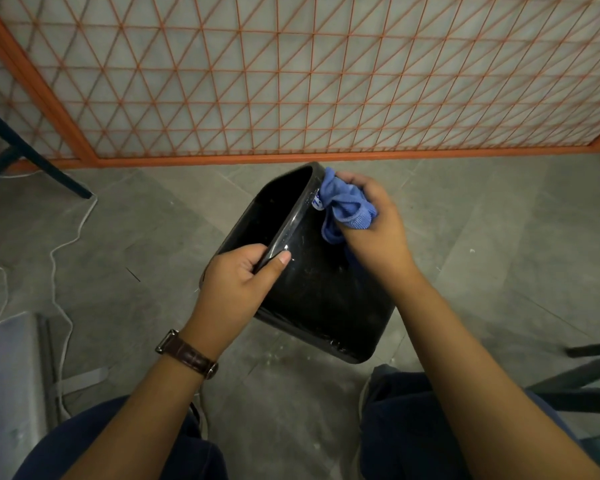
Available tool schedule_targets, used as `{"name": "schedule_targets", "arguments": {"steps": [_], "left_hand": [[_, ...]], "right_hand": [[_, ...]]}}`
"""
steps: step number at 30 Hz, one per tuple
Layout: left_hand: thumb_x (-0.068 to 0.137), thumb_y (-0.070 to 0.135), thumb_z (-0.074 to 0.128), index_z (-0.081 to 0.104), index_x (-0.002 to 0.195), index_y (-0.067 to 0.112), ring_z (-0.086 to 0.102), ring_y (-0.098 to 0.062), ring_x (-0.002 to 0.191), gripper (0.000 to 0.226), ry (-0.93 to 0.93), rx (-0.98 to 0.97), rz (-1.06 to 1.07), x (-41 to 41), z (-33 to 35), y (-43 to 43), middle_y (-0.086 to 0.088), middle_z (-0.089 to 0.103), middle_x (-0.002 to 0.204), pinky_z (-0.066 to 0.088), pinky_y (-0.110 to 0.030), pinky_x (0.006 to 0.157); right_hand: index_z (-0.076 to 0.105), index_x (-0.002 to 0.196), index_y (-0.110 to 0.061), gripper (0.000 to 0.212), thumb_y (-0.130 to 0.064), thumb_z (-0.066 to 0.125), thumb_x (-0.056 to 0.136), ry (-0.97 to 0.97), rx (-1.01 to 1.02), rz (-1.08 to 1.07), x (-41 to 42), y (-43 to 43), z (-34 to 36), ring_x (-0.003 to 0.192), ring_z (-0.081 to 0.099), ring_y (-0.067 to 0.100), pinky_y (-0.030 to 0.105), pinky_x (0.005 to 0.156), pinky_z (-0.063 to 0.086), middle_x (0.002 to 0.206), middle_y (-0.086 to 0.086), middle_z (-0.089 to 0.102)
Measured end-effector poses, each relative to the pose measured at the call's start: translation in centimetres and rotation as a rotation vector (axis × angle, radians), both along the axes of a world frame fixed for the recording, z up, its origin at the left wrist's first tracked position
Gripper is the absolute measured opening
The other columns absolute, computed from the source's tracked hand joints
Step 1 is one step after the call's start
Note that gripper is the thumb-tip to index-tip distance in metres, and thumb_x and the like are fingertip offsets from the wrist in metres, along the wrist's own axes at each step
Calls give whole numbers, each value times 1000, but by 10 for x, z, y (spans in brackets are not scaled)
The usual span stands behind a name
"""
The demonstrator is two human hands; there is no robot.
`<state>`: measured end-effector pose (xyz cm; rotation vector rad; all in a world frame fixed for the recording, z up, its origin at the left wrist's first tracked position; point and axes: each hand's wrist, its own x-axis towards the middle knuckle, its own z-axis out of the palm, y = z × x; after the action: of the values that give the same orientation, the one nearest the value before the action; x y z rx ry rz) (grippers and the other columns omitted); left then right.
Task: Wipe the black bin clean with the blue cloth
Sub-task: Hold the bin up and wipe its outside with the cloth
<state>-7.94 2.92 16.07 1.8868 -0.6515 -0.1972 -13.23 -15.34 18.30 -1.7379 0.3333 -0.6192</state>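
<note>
You see one head view only, looking steeply down and forward, close over the floor.

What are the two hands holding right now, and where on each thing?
Left hand grips the black bin by its rim, thumb outside, fingers inside. Right hand holds the bunched blue cloth against the bin's outer wall near the rim.

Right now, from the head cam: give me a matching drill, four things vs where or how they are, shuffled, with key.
Things:
1. left hand
2. right hand
3. black bin
4. wristwatch

States:
A. tilted, opening turned up and to the left
B. bunched around the blue cloth, pressed on the bin's outer wall
C. strapped on the left wrist, brown band
D. gripping the bin's rim, thumb outside

Pairs: 1-D, 2-B, 3-A, 4-C
</note>
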Motion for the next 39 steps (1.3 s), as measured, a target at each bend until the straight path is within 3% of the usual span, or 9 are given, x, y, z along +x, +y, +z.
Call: {"name": "schedule_targets", "arguments": {"steps": [9,13,19,24,27,30,33,35,39], "left_hand": [[86,29,64,48,64,-12,28,-7,51,49,74,-105,196,5,-1,-4,0,30,53,27,-22,48],[87,27,63,50,65,-12,32,-15,57,46,153,-182,232,10,1,-2,-8,34,58,30,-27,53],[86,32,63,42,57,-1,29,-14,51,48,226,-171,323,14,2,0,-1,28,49,26,-28,49],[85,34,64,57,47,22,43,-6,47,41,230,-139,327,27,8,6,13,45,44,37,-23,49],[83,41,63,62,76,-2,50,-23,62,44,254,-177,379,37,12,16,-11,54,68,41,-36,57],[81,44,63,58,87,-10,50,-26,68,55,264,-209,398,45,14,24,-13,54,76,43,-40,63],[72,53,63,58,84,-9,51,-24,72,64,278,-242,392,47,17,28,-11,55,79,43,-37,69],[72,54,62,57,80,-9,50,-23,71,64,274,-263,399,49,18,29,-10,54,79,42,-36,68],[88,36,59,64,72,16,60,-19,72,27,279,-273,425,49,19,29,-7,63,74,48,-29,65]], "right_hand": [[66,104,-6,35,-26,68,76,-82,-476,208,-5,27,-11,111,56,12,26,101,39,115,3,63],[70,92,-7,27,-25,71,73,-107,-533,293,-7,31,-6,106,58,6,17,99,33,107,0,67],[73,81,-11,10,-11,76,72,-58,-576,407,-13,16,-4,98,62,5,27,95,41,96,-2,72],[72,74,-9,13,-20,66,69,102,-519,499,-22,-1,-2,85,65,7,18,87,45,84,-2,71],[71,71,-8,14,0,66,61,178,-518,497,-24,-13,-2,80,64,6,14,84,45,80,-3,69],[70,69,-10,22,5,59,57,249,-517,448,-24,-19,6,75,61,3,9,75,45,76,-7,65],[67,74,-8,23,12,56,71,493,-379,336,-28,-27,11,54,55,12,22,41,47,76,4,61],[64,80,-8,20,8,53,80,610,-277,203,-30,-36,10,42,49,16,22,35,41,68,12,57],[57,90,-7,7,-8,50,89,391,24,-165,-28,-50,12,31,43,10,19,32,31,47,2,52]]}}
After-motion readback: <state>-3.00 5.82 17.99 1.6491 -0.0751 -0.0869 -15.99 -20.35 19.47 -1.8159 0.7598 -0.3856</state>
